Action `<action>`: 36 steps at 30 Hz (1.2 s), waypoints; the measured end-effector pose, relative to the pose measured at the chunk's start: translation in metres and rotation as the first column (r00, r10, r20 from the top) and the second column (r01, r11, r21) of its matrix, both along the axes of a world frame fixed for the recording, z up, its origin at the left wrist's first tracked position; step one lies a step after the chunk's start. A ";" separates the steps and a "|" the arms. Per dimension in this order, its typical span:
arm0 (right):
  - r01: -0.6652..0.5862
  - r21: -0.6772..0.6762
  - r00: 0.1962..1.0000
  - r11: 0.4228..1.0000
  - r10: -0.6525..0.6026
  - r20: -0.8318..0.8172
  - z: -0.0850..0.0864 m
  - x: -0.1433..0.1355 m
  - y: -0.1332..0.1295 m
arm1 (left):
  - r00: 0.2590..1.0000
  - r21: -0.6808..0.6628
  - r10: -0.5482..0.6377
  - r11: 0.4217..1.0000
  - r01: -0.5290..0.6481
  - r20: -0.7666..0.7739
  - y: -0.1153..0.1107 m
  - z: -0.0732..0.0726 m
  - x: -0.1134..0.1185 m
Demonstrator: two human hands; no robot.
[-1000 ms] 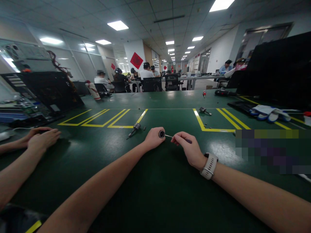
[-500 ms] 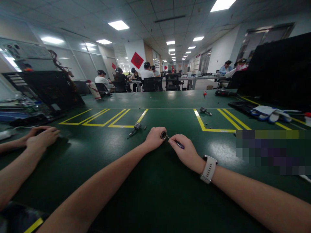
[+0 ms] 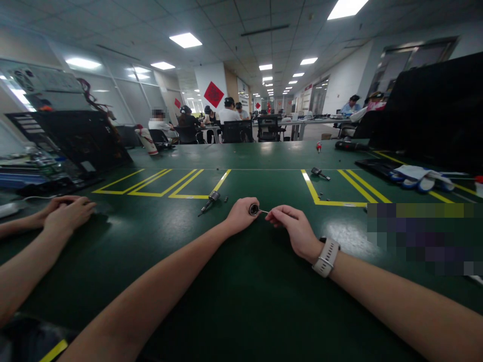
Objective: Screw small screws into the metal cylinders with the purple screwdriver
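Above the middle of the green table, my left hand [image 3: 240, 216] is closed around a round, hollow metal part [image 3: 253, 209], its dark opening facing me. My right hand [image 3: 296, 229], with a pale watch on the wrist, pinches a small screwdriver [image 3: 264, 211]. Its thin shaft points left and meets the side of the round part; its handle is hidden by my fingers. Left of my hands lies a metal piece with a shaft [image 3: 210, 202], beside small dark bits [image 3: 225, 199]. A similar metal piece [image 3: 320, 174] lies farther back on the right.
A co-worker's hands [image 3: 70, 213] rest on the table [image 3: 181, 281] at the left. Yellow tape [image 3: 311, 188] marks out boxes. White-and-blue gloves [image 3: 420, 177] and a black monitor [image 3: 433, 110] are at the right. A bottle [image 3: 146, 140] stands at the back left.
My right hand has turned and shifted slightly right, with the fingers rearranged on the screwdriver, so its dark handle no longer shows. My left hand stays in place with the round part.
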State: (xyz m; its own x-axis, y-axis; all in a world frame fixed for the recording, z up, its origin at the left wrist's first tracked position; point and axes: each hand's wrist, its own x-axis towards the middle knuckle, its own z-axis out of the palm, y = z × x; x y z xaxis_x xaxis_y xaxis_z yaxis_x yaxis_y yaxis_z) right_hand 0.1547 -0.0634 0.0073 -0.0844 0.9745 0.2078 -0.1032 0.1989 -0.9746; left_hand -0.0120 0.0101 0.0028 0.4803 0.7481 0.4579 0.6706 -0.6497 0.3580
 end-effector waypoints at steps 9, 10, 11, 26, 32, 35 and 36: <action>-0.024 -0.006 0.998 1.000 0.024 0.058 0.005 -0.002 -0.003 | 0.994 0.054 0.023 0.998 -0.017 -0.110 0.000 0.000 0.000; -0.041 -0.053 0.999 0.998 0.041 -0.018 0.004 -0.001 0.001 | 0.994 0.056 0.021 0.998 -0.015 -0.112 0.000 0.000 0.000; -0.058 -0.089 0.996 0.994 0.052 -0.074 0.003 0.001 0.004 | 0.994 0.053 0.015 0.999 -0.009 -0.108 0.000 0.000 0.000; -0.034 -0.065 0.995 0.997 0.028 -0.099 -0.003 0.001 0.004 | 0.999 -0.008 -0.009 1.000 0.009 -0.034 0.000 0.001 0.000; -0.059 -0.080 0.995 0.995 0.052 -0.082 0.002 0.000 0.002 | 0.990 0.032 0.040 0.999 -0.036 -0.139 -0.003 0.004 0.001; -0.085 -0.127 0.988 0.988 0.067 -0.139 0.002 0.004 0.007 | 0.994 0.022 0.015 1.000 -0.013 -0.106 -0.003 0.003 0.001; -0.095 -0.141 0.985 0.985 0.073 -0.157 0.001 0.005 0.008 | 0.997 0.014 0.006 1.000 -0.005 -0.076 -0.002 0.002 0.000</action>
State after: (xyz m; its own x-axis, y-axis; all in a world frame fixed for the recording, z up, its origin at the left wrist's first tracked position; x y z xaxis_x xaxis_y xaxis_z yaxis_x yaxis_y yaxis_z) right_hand 0.1595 -0.0553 0.0087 -0.1461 0.9861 0.0790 -0.2614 0.0385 -0.9645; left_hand -0.0116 0.0077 0.0050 0.5100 0.7447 0.4305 0.6995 -0.6503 0.2962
